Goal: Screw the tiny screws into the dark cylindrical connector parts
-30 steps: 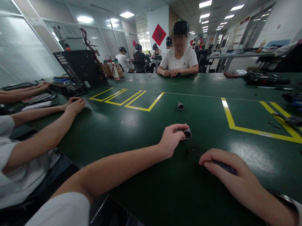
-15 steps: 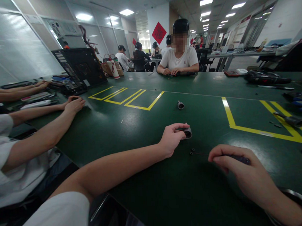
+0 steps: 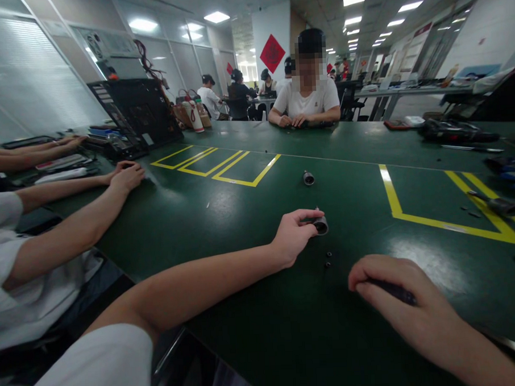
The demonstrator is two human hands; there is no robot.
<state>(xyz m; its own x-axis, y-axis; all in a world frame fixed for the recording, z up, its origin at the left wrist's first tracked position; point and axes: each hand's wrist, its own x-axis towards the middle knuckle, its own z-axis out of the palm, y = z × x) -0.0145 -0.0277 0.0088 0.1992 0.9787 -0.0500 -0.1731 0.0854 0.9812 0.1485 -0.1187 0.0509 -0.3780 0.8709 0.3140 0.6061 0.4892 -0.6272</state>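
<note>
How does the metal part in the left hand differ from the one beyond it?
The left hand grips the held part; the farther part rests untouched on the table. The held part looks larger here, the farther part smaller. Both are grey, with dark openings.

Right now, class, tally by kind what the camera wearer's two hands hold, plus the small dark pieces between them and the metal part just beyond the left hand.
Hollow metal parts: 2 (one in the left hand, one beyond it)
Small dark pieces: 2
Dark-handled tool: 1 (in the right hand)
Total: 5
</note>
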